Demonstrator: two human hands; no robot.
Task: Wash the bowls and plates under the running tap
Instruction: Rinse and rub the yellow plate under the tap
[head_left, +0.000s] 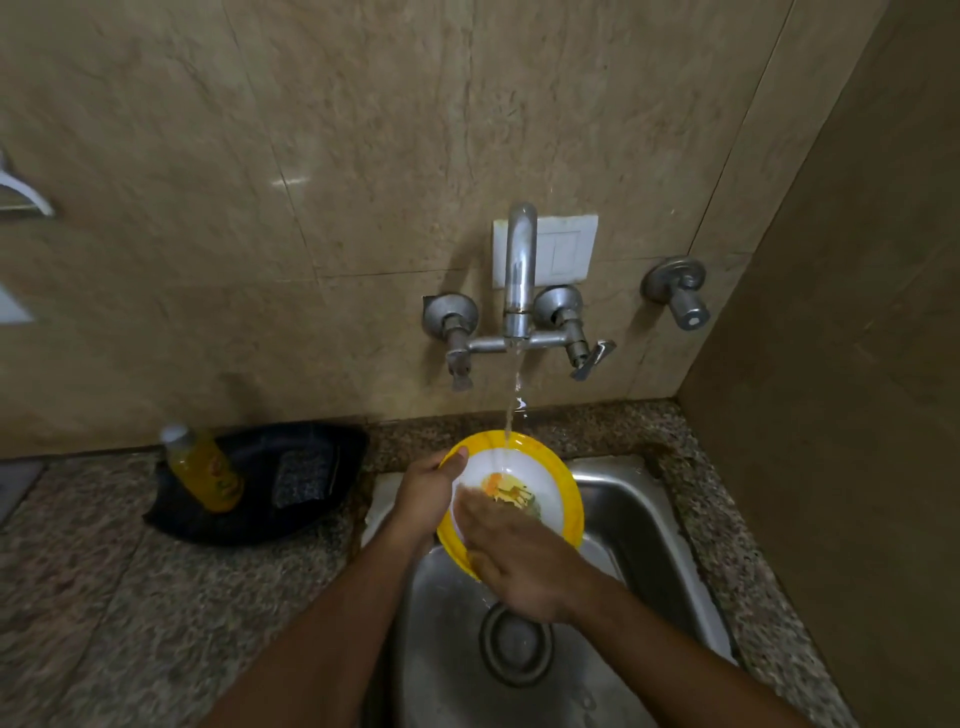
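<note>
Below the tap (519, 270), the left hand (426, 499) grips the yellow-rimmed plate (550, 493) by its edge. Water falls onto it. The right hand (519, 561), fingers apparently flat though blurred, presses its face.

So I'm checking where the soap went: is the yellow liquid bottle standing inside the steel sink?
No, the yellow liquid bottle sits in a black tray on the speckled counter, left of the steel sink.

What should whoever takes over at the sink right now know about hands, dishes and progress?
Left hand: grips the yellow-rimmed plate by its left rim, thumb on the edge, tilted over the sink.
Right hand: flat fingers rub the plate's face.
Tap runs; the stream lands on the plate.
Done: rinsing is under way.
Left: finish this plate. No other bowls or plates are in view.
Soap bottle stands on the dark tray to the left.
</note>
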